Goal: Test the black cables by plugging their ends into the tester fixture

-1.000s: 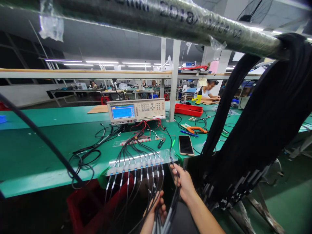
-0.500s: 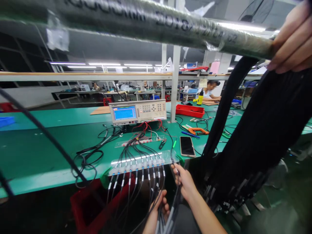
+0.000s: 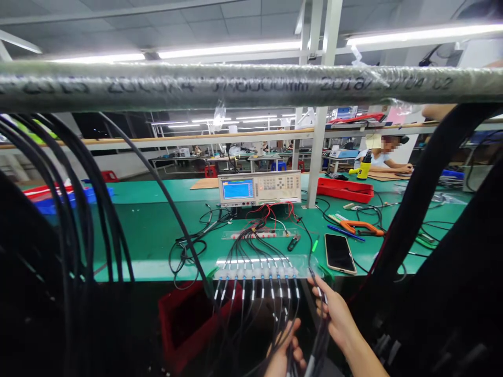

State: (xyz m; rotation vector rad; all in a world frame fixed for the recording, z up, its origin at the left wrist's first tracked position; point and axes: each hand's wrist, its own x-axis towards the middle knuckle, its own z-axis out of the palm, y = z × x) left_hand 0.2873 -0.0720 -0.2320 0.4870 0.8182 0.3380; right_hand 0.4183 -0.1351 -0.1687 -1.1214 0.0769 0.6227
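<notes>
Black cables (image 3: 319, 340) | right hand (image 3: 332, 303): fingers pinched on one, near clear strip (image 3: 304, 269) | left hand (image 3: 285, 350): half-curled round others

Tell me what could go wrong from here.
The phone lies near the front edge of the bench, close to the right hand; a stray swing might knock it off. The left hand is right by the cables hanging from the clear strip; snagging one might pull it loose.
</notes>
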